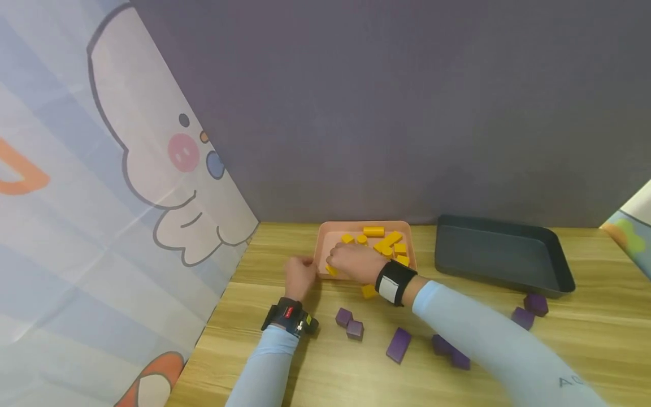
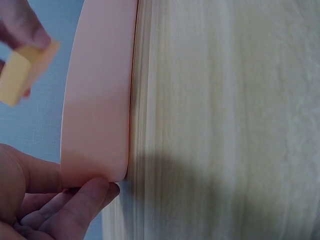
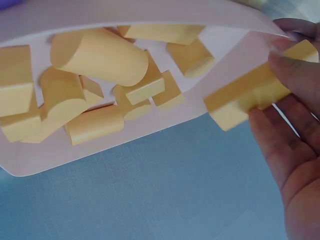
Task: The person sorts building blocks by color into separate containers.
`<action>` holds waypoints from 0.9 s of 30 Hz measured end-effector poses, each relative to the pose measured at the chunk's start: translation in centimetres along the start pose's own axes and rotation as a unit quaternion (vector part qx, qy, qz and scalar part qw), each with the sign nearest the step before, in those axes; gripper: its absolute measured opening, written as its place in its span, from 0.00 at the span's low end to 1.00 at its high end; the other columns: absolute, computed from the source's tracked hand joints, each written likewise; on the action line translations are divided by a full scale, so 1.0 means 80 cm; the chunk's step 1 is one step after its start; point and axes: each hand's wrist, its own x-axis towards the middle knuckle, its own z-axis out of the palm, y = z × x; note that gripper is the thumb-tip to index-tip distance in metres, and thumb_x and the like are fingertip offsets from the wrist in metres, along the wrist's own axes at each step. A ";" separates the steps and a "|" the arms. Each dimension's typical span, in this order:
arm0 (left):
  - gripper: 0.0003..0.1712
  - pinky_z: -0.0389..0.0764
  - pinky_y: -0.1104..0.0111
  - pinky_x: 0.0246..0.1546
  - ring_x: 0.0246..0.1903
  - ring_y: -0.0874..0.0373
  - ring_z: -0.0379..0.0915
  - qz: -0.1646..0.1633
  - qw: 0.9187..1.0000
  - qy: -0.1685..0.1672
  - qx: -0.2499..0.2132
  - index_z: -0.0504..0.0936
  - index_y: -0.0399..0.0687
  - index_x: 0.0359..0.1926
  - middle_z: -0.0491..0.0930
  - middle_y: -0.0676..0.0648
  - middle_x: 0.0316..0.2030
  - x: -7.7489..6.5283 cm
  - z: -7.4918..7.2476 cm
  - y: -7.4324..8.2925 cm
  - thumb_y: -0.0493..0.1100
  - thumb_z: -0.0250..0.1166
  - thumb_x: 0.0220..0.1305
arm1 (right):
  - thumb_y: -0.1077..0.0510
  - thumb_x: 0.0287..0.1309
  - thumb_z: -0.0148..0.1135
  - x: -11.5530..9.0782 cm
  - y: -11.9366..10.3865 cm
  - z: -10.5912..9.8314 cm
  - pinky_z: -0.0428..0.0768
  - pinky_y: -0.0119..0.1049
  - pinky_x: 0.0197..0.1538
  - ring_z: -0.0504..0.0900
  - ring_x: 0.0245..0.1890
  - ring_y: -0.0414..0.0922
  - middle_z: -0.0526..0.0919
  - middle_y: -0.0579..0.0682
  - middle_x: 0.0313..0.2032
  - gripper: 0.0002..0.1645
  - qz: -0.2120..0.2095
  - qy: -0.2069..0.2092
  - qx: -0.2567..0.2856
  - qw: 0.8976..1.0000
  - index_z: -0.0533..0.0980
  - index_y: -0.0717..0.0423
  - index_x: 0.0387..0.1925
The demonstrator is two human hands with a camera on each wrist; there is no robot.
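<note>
A wood-grain tabletop [image 1: 325, 376] bears everything. At three o'clock from the pink tray stands a shallow dark tray [image 1: 498, 257], the larger of the two. The pink tray [image 1: 333, 236] holds a jumble of yellow blocks [image 1: 393, 239], clustered mostly from eleven round to four o'clock, among them a yellow cylinder [image 1: 373, 232] lying on its side at twelve. The person's right hand [image 1: 356, 263] reaches across it, thumb and fingers clamped on an oblong yellow block [image 3: 235, 97] at the tray's eight o'clock corner; whether block and tray touch cannot be told. The left hand [image 1: 300, 277] pinches that same corner. A purple oblong [image 1: 399, 345] lies toward five o'clock, two purple cubes [image 1: 355, 329] and a loose yellow block [image 1: 369, 291] toward six.
</note>
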 end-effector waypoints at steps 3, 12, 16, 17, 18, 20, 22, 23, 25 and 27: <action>0.09 0.77 0.71 0.23 0.26 0.54 0.81 0.020 1.000 -0.004 -0.009 0.91 0.31 0.39 0.90 0.36 0.34 0.000 0.000 0.001 0.30 0.67 0.59 | 0.61 0.63 0.71 0.006 0.000 0.008 0.84 0.30 0.42 0.82 0.39 0.42 0.89 0.42 0.40 0.11 -0.003 0.006 -0.020 1.000 0.86 0.44 0.46; 0.08 0.76 0.72 0.22 0.25 0.54 0.82 0.031 0.999 0.003 -0.023 0.91 0.29 0.37 0.90 0.35 0.33 -0.001 -0.001 -0.007 0.29 0.67 0.59 | 0.64 0.63 0.70 0.024 -0.008 0.030 0.83 0.31 0.38 0.81 0.37 0.41 0.89 0.43 0.36 0.10 -0.006 0.041 -0.071 0.997 0.87 0.46 0.42; 0.07 0.75 0.72 0.20 0.22 0.58 0.80 0.031 0.999 0.006 -0.013 0.91 0.31 0.36 0.90 0.38 0.29 -0.001 0.000 -0.011 0.30 0.68 0.59 | 0.64 0.64 0.68 0.029 -0.012 0.036 0.83 0.30 0.39 0.82 0.37 0.41 0.89 0.40 0.35 0.11 -0.012 0.040 -0.083 0.996 0.88 0.44 0.39; 0.07 0.75 0.72 0.20 0.22 0.58 0.79 0.032 0.999 0.008 -0.010 0.91 0.32 0.36 0.90 0.39 0.28 -0.001 0.000 -0.011 0.30 0.68 0.59 | 0.64 0.64 0.68 0.029 -0.012 0.037 0.83 0.30 0.40 0.82 0.37 0.41 0.89 0.40 0.35 0.11 -0.015 0.037 -0.086 0.995 0.88 0.44 0.38; 0.06 0.75 0.72 0.20 0.21 0.58 0.79 0.033 0.999 0.010 -0.007 0.91 0.32 0.35 0.90 0.40 0.27 -0.002 0.000 -0.011 0.30 0.68 0.59 | 0.65 0.64 0.68 0.030 -0.013 0.037 0.83 0.30 0.41 0.82 0.38 0.41 0.89 0.40 0.35 0.11 -0.017 0.035 -0.087 0.995 0.88 0.44 0.38; 0.06 0.75 0.72 0.20 0.21 0.59 0.79 0.035 0.999 0.013 -0.005 0.91 0.32 0.34 0.89 0.40 0.26 -0.002 0.000 -0.011 0.30 0.69 0.59 | 0.65 0.64 0.68 0.031 -0.014 0.038 0.84 0.30 0.41 0.83 0.38 0.40 0.89 0.40 0.35 0.12 -0.023 0.034 -0.091 0.995 0.88 0.43 0.38; 0.05 0.75 0.71 0.20 0.20 0.58 0.79 0.035 0.999 0.015 -0.006 0.91 0.33 0.34 0.89 0.40 0.26 -0.002 -0.001 -0.011 0.31 0.69 0.59 | 0.65 0.64 0.69 0.032 -0.014 0.039 0.84 0.30 0.43 0.83 0.39 0.40 0.89 0.41 0.36 0.12 -0.030 0.031 -0.096 0.994 0.89 0.43 0.38; 0.05 0.75 0.71 0.20 0.20 0.59 0.78 0.035 0.999 0.016 -0.007 0.91 0.33 0.33 0.90 0.40 0.26 -0.002 -0.001 -0.010 0.31 0.69 0.59 | 0.65 0.64 0.69 0.033 -0.014 0.040 0.84 0.29 0.43 0.84 0.39 0.40 0.89 0.41 0.36 0.12 -0.034 0.030 -0.099 0.994 0.89 0.43 0.38; 0.05 0.75 0.71 0.20 0.20 0.59 0.78 0.034 0.999 0.016 -0.008 0.92 0.34 0.33 0.90 0.40 0.27 -0.001 -0.002 -0.009 0.32 0.70 0.60 | 0.65 0.63 0.70 0.033 -0.014 0.042 0.85 0.29 0.45 0.84 0.40 0.40 0.89 0.41 0.37 0.12 -0.042 0.029 -0.107 0.993 0.89 0.43 0.38; 0.05 0.75 0.71 0.20 0.20 0.59 0.78 0.035 0.999 0.015 -0.009 0.92 0.34 0.34 0.90 0.40 0.27 -0.001 -0.003 -0.008 0.32 0.70 0.60 | 0.65 0.62 0.70 0.034 -0.014 0.044 0.84 0.30 0.47 0.84 0.41 0.40 0.90 0.41 0.38 0.13 -0.051 0.029 -0.114 0.992 0.88 0.42 0.39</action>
